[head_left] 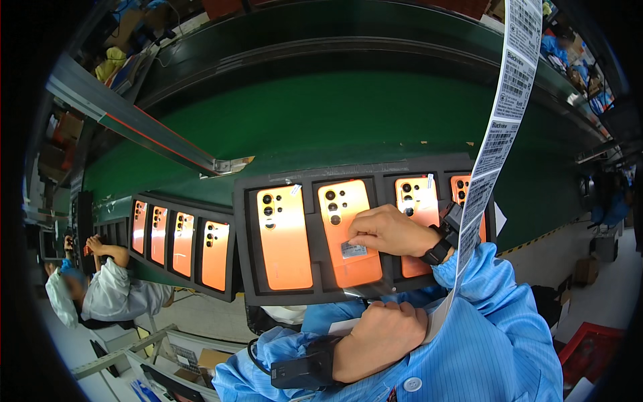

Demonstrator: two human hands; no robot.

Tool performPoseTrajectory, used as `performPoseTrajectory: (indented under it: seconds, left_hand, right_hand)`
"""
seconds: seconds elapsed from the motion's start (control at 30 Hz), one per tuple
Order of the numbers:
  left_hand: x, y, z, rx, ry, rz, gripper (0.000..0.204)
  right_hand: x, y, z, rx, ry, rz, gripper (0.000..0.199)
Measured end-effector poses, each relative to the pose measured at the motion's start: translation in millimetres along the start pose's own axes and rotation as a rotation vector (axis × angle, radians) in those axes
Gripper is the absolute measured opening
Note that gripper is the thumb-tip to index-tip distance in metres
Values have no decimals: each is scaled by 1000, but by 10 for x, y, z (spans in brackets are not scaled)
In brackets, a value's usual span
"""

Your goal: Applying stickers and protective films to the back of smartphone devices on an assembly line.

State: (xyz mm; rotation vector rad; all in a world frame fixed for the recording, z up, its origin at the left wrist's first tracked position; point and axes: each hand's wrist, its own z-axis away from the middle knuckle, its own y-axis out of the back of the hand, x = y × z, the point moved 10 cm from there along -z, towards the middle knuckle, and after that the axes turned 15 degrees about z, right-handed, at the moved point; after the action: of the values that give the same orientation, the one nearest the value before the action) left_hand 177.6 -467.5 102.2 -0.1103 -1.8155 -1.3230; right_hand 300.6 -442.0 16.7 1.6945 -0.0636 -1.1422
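Note:
My right hand is curled over an orange smartphone, its fingertips at the upper edge of a small silver-grey label on the phone's back. Whether the label lies fully flat is hard to tell. That phone sits in a dark foam tray, between a phone on its left and another partly behind my right wrist. Close to my body, my left hand is closed on a long strip of printed labels, which rises past my right forearm to the top of the view.
A second foam tray with several orange phones stands to the left on the green conveyor belt. A metal post slants over the belt. Another person works at the far left. A red crate is at lower right.

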Motion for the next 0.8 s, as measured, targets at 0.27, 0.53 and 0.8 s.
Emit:
performPoseTrajectory:
  seconds: [0.27,0.53,0.8]
  left_hand:
    - [9,-1,-6,-12,0,-2,13]
    - [6,-3,5,-1,11,-14,13]
    - [-31,32,-8,1,16,-48,13]
  right_hand:
    - [-28,15,26,46,44,27,10]
    - [-184,-23,123,85,173,324,11]
    - [-334,146,-43,192,207,695,52]
